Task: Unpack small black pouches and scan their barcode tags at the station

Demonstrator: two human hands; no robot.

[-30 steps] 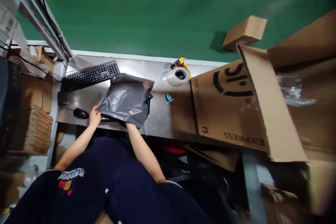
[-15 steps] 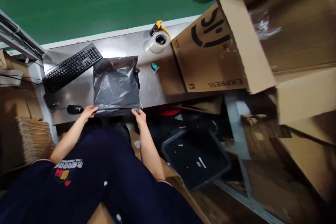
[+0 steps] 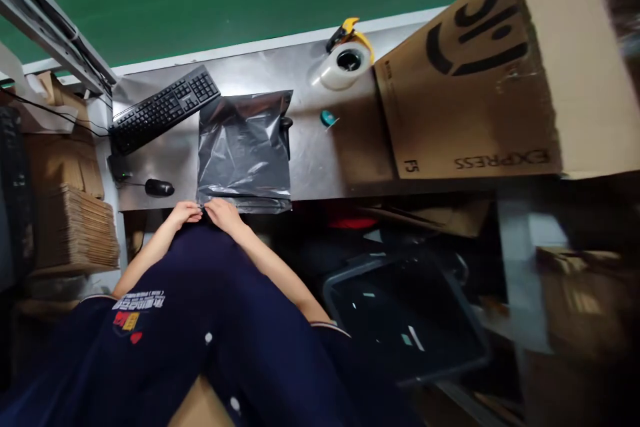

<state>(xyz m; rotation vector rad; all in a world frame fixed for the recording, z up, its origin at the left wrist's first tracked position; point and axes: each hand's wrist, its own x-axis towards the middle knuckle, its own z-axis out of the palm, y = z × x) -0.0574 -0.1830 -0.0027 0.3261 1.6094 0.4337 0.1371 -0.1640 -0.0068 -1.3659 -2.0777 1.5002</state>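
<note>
A grey plastic mailer bag (image 3: 244,149) lies flat on the steel table (image 3: 330,160), its open end hanging over the near edge. My left hand (image 3: 185,213) and my right hand (image 3: 223,212) meet at the bag's near left corner. Both pinch the bag's edge with curled fingers. The bag's contents are hidden.
A black keyboard (image 3: 163,108) and a mouse (image 3: 159,187) lie left of the bag. A tape dispenser (image 3: 345,57) and a small teal item (image 3: 327,118) sit behind it. A large "EXPRESS" carton (image 3: 470,87) fills the right. A dark bin (image 3: 405,313) stands below; stacked flat cardboard (image 3: 75,230) at left.
The bag went from lifted and crumpled to lying flat. My right hand slid from the bag's right corner to the left corner beside my left hand. The camera view shifted.
</note>
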